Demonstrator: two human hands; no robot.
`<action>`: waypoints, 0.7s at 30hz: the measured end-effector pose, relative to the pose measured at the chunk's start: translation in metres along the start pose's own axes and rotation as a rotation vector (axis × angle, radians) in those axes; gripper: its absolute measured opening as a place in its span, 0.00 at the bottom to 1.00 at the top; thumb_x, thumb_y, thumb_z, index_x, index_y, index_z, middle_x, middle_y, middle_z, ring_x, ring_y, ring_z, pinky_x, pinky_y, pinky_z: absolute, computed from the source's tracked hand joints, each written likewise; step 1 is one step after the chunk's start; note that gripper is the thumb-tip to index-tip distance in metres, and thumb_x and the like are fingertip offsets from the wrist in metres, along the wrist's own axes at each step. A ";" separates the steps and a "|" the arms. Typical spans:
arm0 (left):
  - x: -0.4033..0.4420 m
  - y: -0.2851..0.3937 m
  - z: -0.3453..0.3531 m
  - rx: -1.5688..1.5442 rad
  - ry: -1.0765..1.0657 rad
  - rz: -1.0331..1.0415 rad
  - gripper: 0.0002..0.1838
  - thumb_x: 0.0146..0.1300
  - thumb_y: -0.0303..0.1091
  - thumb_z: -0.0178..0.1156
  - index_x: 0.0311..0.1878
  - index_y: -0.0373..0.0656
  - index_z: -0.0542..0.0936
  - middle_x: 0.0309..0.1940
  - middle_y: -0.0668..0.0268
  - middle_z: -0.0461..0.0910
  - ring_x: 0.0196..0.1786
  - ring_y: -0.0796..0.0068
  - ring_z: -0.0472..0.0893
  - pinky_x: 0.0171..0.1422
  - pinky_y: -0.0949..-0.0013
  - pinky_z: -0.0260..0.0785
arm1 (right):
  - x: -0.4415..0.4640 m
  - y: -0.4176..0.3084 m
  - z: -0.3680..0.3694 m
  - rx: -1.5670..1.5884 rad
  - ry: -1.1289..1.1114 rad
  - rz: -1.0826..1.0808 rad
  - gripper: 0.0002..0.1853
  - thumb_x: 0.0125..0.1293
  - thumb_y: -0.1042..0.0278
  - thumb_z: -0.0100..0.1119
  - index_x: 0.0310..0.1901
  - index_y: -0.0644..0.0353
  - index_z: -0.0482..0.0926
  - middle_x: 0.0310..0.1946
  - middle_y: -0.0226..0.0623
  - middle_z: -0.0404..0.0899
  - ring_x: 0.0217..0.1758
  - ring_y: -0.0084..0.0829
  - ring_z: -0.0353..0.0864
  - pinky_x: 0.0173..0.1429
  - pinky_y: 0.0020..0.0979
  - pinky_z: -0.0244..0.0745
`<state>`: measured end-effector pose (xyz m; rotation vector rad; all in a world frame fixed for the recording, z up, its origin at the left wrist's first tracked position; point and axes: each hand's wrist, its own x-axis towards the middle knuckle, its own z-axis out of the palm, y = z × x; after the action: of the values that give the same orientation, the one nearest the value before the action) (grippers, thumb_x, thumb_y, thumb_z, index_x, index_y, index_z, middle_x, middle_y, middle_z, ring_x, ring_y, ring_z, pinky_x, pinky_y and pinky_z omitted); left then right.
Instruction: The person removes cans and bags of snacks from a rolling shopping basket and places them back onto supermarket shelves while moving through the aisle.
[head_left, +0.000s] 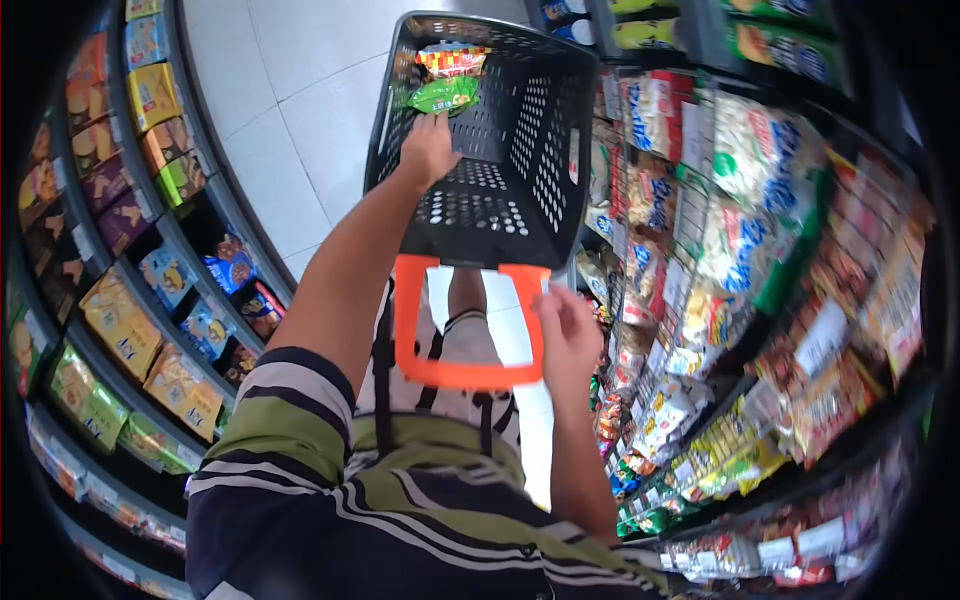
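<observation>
My left hand (428,150) reaches inside a black shopping basket (480,248), fingers stretched out and thumb apart. Its fingertips are at the lower edge of a green snack packet (445,96); whether they touch it I cannot tell. Behind that packet, at the basket's far end, lies a red and yellow packet (455,60). The orange basket handle (470,374) tilts toward my body. Beside its right bar is my right hand (572,328), fingers bent and somewhat blurred. Whether those fingers grip the bar is not clear.
Shelves with boxed and bagged snacks (125,318) rise on the left. On the right, wire racks hold large white bags (745,240) and other packets close to the basket. Pale floor tiles (300,110) show between the left shelf and the basket.
</observation>
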<state>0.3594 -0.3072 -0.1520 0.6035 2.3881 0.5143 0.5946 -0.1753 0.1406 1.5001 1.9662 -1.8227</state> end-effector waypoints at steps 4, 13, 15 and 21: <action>0.092 -0.052 0.077 0.161 0.080 -0.064 0.46 0.51 0.46 0.80 0.68 0.32 0.69 0.64 0.49 0.74 0.72 0.45 0.69 0.78 0.52 0.63 | -0.001 0.003 -0.004 0.008 0.003 0.145 0.14 0.75 0.78 0.61 0.59 0.72 0.80 0.47 0.41 0.85 0.52 0.31 0.87 0.61 0.33 0.80; 0.172 -0.096 0.151 0.366 0.080 -0.294 0.46 0.50 0.51 0.81 0.67 0.42 0.68 0.61 0.54 0.78 0.70 0.51 0.75 0.73 0.53 0.68 | 0.040 -0.010 -0.015 0.083 -0.023 0.227 0.18 0.71 0.78 0.64 0.60 0.71 0.79 0.52 0.49 0.85 0.57 0.39 0.85 0.67 0.40 0.76; 0.183 -0.104 0.154 0.352 -0.035 -0.340 0.42 0.53 0.51 0.79 0.67 0.45 0.70 0.60 0.57 0.80 0.67 0.53 0.79 0.71 0.53 0.71 | 0.046 -0.009 -0.013 0.078 -0.048 0.230 0.19 0.69 0.78 0.65 0.60 0.71 0.79 0.52 0.49 0.84 0.58 0.39 0.85 0.67 0.40 0.75; 0.154 -0.074 0.105 0.295 -0.055 -0.202 0.20 0.66 0.43 0.67 0.58 0.49 0.77 0.54 0.58 0.84 0.55 0.53 0.87 0.56 0.51 0.80 | 0.033 -0.023 -0.017 0.052 -0.086 0.195 0.19 0.67 0.82 0.64 0.60 0.70 0.80 0.53 0.47 0.84 0.59 0.36 0.84 0.69 0.38 0.75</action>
<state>0.2968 -0.2634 -0.3378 0.4861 2.4562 0.0581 0.5715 -0.1381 0.1413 1.5391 1.6827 -1.8363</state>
